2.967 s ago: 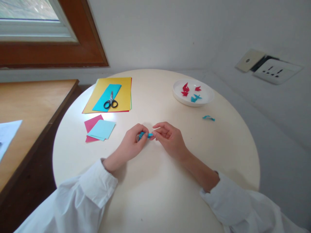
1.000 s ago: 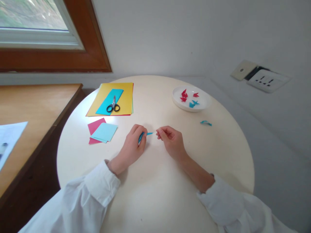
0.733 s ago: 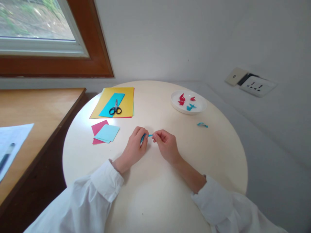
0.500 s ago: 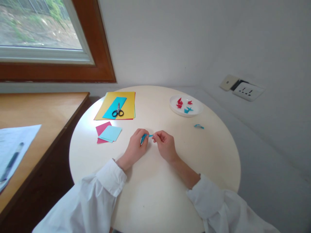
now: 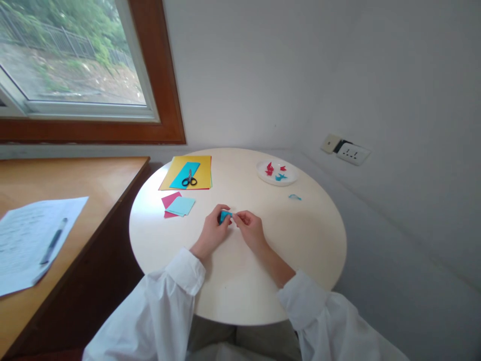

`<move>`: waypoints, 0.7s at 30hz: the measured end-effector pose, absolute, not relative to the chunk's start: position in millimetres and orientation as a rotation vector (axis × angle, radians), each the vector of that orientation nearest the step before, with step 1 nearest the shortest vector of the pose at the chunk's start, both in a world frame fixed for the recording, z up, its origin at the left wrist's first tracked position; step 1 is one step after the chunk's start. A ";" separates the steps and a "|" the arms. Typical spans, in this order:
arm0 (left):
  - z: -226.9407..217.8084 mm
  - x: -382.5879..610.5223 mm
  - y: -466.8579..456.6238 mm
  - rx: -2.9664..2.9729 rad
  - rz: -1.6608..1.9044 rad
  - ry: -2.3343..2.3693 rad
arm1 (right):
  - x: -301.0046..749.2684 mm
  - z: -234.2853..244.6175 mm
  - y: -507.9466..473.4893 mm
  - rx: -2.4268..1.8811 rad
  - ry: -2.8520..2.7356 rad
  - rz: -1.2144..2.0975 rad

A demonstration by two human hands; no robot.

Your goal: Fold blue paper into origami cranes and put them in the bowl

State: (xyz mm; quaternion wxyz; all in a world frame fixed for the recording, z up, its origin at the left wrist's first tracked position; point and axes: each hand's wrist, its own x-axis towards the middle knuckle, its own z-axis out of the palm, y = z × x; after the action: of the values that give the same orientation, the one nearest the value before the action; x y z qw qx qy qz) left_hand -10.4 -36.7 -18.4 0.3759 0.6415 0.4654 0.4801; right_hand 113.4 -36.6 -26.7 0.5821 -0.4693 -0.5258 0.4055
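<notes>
A small piece of folded blue paper (image 5: pixel 224 216) is held between my two hands above the middle of the round white table (image 5: pixel 240 286). My left hand (image 5: pixel 215 228) curls round its wider part, thumb and fingers closed on it. With thumb and forefinger, my right hand (image 5: pixel 250 228) pinches the narrow tip at its right end. The fingers partly cover the paper, so its full shape is hidden. Right of the hands lies another small blue folded paper piece (image 5: pixel 295 197). A white dish (image 5: pixel 278 182) behind it holds red folded pieces (image 5: pixel 269 169) and blue ones (image 5: pixel 280 177).
Black-handled scissors (image 5: pixel 189 179) lie on a blue strip over yellow sheets (image 5: pixel 205 173) at the back left. Nearer are light blue squares (image 5: pixel 181 205) on pink squares (image 5: pixel 171 199). A wooden desk (image 5: pixel 112 175) at left bears papers (image 5: pixel 33 220) and a pen (image 5: pixel 54 240).
The view has tilted up and shifted, showing more window and the table's near edge. Both hands still hold the blue paper, whose wider part now shows more between the left thumb and fingers.
</notes>
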 end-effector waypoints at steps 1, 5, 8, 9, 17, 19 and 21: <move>-18.1 -10.2 -40.3 1.657 1.228 1.174 | 113.1 -26.7 -40.7 -1.088 -1.233 0.945; -13.8 -8.5 -55.5 1.718 1.255 1.122 | 114.3 -24.2 -58.9 -1.071 -1.241 0.888; -7.6 -7.2 -68.4 1.780 1.365 1.178 | 117.5 -21.3 -75.4 -1.076 -1.232 0.811; -5.5 -6.9 -73.2 1.818 1.427 1.233 | 118.9 -20.5 -81.4 -1.081 -1.225 0.784; 4.2 4.0 -120.2 2.065 1.508 1.508 | 128.7 -8.8 -126.9 -1.088 -1.219 0.594; 7.9 8.1 -131.7 2.112 1.511 1.499 | 130.9 -2.9 -136.7 -1.065 -1.263 0.523; 13.7 10.7 -142.2 2.146 1.560 1.471 | 133.4 3.9 -146.7 -1.046 -1.318 0.437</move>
State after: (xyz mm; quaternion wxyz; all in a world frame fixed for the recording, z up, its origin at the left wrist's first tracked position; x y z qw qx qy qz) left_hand 10.7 -142.2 13.7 0.0540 0.7063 0.4843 0.5135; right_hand 133.4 -146.7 3.9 0.6454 -0.4596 -0.5791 0.1919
